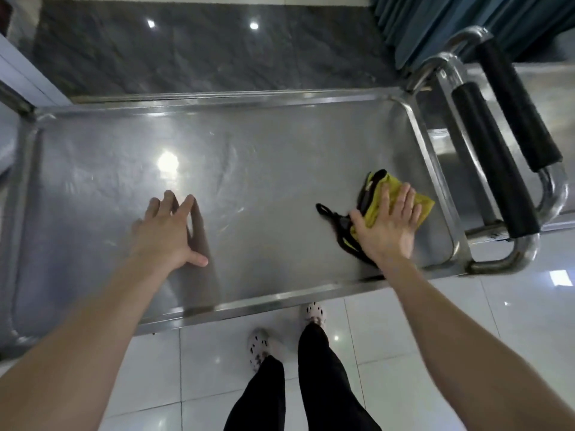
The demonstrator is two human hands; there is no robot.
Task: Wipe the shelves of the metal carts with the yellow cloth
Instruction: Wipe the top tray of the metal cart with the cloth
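Observation:
The metal cart's top shelf (255,157) fills the middle of the view, a shiny steel tray with a raised rim. A yellow cloth (375,197) with black trim and a black loop lies on its right part. My right hand (387,223) presses flat on the cloth, fingers straight and spread. My left hand (169,231) rests on the bare shelf to the left, fingers spread, holding nothing.
The cart's push handle with a black foam grip (494,178) sticks out at the right end; a second cart's handle (518,104) stands just behind it. A teal curtain (451,23) hangs at the back right. White floor tiles and my feet (312,312) lie below the near rim.

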